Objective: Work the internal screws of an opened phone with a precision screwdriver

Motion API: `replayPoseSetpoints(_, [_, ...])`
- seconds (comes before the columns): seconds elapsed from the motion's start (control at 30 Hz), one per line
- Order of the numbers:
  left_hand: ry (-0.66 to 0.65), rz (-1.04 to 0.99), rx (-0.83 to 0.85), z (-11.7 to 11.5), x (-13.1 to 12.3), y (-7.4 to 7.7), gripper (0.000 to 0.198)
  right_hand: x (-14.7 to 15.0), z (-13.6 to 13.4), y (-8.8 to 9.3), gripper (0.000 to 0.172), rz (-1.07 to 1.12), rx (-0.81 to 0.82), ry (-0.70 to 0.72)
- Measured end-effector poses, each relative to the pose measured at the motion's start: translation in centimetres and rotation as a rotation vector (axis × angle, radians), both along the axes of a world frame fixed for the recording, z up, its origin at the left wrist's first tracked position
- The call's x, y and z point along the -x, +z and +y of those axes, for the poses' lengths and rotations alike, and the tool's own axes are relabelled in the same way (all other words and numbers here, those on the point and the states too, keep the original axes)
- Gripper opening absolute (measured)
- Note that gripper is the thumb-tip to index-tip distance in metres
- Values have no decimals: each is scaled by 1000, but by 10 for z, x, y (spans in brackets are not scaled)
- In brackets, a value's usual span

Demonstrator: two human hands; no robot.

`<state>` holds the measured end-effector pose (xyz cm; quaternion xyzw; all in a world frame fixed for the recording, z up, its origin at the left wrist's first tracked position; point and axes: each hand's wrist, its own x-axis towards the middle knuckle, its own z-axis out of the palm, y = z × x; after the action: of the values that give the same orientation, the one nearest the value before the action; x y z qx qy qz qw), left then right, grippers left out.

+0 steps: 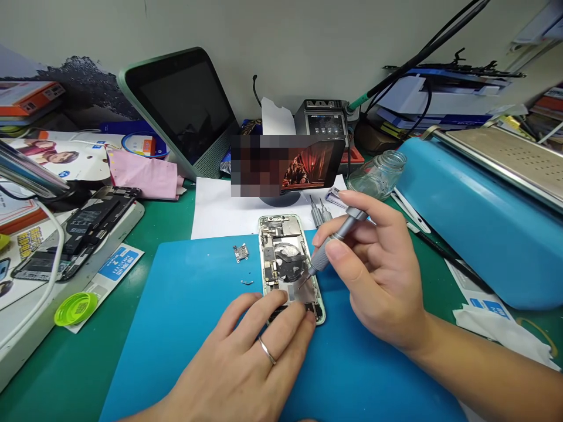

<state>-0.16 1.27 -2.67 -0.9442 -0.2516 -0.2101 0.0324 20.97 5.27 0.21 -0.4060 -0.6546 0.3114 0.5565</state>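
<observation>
An opened smartphone (300, 291) with its inner parts showing lies on the blue mat. My left hand (259, 346), a ring on one finger, rests its stretched-out fingertips across the phone's lower end and hides part of it. In my right hand (378, 269) is a grey precision screwdriver (323, 255), held slantwise, its tip over the lower half of the phone; I cannot tell whether the tip touches. Left of the phone lie a small metal-shielded part (241, 252) and several tiny pieces (247, 282). More screwdriver tips (320, 211) stand behind the phone.
Behind the mat (176, 328) a screen (314, 167) shows a video beside a glass jar (378, 176). A large blue machine (470, 223) stands at right. Another disassembled phone (83, 228) and a green lid (76, 309) are at left, below a tablet-like display (180, 105).
</observation>
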Motion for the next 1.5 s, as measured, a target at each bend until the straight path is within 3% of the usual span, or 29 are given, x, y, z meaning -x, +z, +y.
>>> replayPoseSetpoints(0.23, [30,115,-79,-6,2,9,55,0,1,1,42,-9,0,-12])
replayPoseSetpoints(0.4, [43,129,-81,-8,0,10,59,1,-1,2,42,-11,-4,-22])
replayPoseSetpoints(0.7, [18,92,-103,-10,-2,11,52,0,-9,0,60,-96,-194,57])
replayPoseSetpoints(0.83, [44,122,-90,-11,-3,14,53,-2,-12,0,69,-159,-195,85])
replayPoseSetpoints(1.13, [37,116,-58,-9,-3,15,52,-4,-15,0,74,-226,-189,115])
replayPoseSetpoints(1.5, [26,132,-66,-9,-3,16,52,-5,-13,-1,77,-335,-304,152])
